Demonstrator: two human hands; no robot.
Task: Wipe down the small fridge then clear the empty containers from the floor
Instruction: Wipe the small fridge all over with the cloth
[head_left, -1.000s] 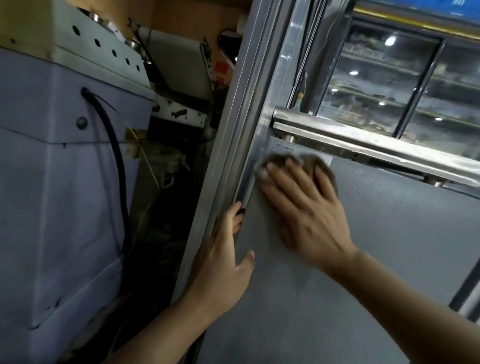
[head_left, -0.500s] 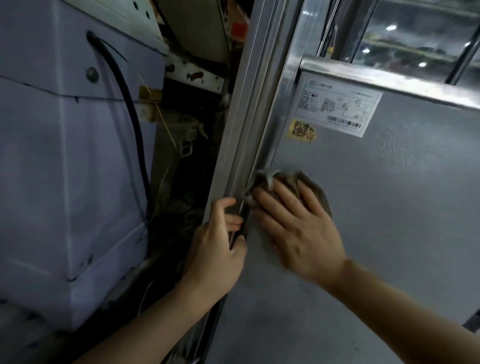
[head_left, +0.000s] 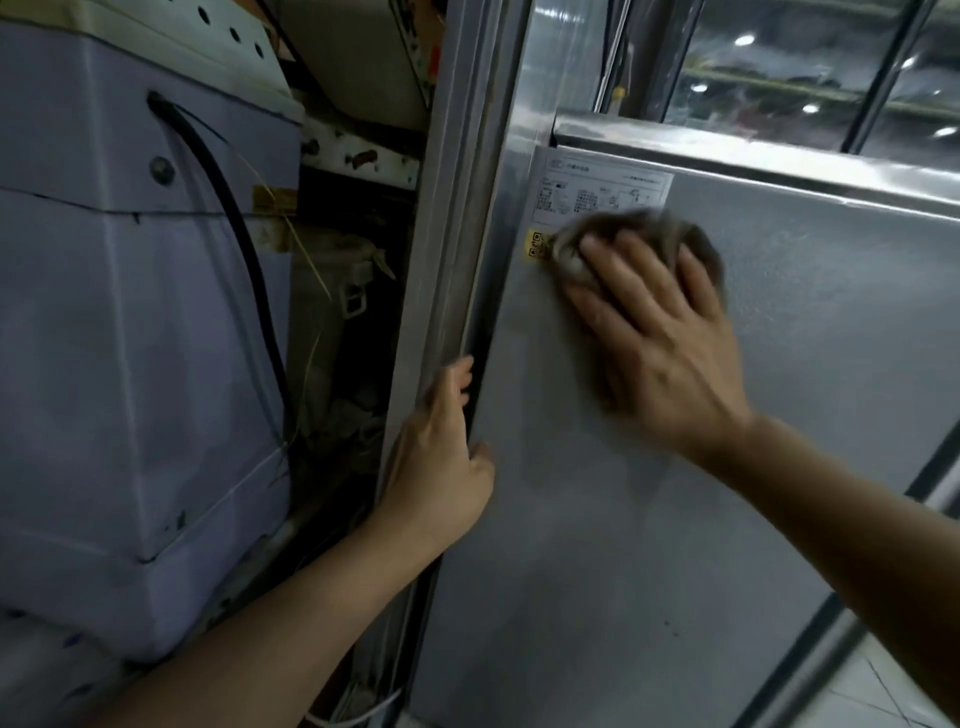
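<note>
Pale blue-grey machine casing (head_left: 130, 338) at far left, black cable (head_left: 228, 228) running down its face. Left hand (head_left: 441, 457) grips left edge of small fridge (head_left: 649, 519), fingers curled round edge, thumb on grey front panel. White label (head_left: 602, 192) and yellow QR sticker (head_left: 535, 245) near panel's top left corner. Right hand (head_left: 660, 338) flat, fingers straight, presses grey cloth (head_left: 649, 228) against panel, cloth overlapping label's lower edge. Glass-fronted cabinet (head_left: 779, 67) behind, top right.

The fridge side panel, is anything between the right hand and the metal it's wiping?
Only the cloth: the right hand presses it flat against the fridge panel, overlapping the white label and yellow QR sticker. The left hand grips the panel's edge, clear of the wiping path.
</note>
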